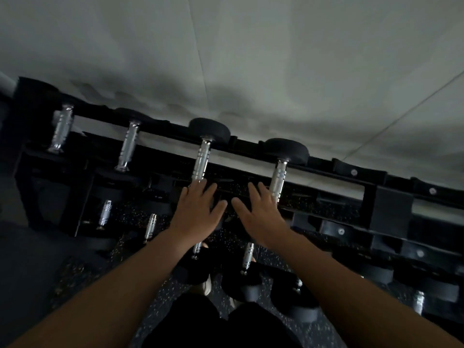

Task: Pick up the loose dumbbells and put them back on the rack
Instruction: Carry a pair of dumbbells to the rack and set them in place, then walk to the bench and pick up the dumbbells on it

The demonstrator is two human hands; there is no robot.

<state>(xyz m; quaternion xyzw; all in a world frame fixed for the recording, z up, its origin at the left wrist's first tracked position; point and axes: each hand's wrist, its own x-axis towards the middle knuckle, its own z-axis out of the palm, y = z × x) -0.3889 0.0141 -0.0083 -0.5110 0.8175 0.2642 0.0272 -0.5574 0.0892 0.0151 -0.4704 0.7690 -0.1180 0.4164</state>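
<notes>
A black dumbbell rack (pixel 391 199) runs across the view against a pale wall. On its top tier lie several black dumbbells with chrome handles; one (pixel 202 156) is just beyond my left hand (pixel 198 209), another (pixel 280 177) just beyond my right hand (pixel 261 214). Both hands are stretched out flat with fingers spread over the near ends of these two dumbbells and hold nothing. Lower down, more dumbbells (pixel 247 257) show between my forearms; I cannot tell whether they rest on a lower tier or on the floor.
Empty black cradles (pixel 354 172) follow along the top tier to the right. Other dumbbells (pixel 105 212) sit on the lower left tier. Dark speckled rubber flooring (pixel 72 272) lies below, and my dark-clothed legs (pixel 200 322) fill the bottom centre.
</notes>
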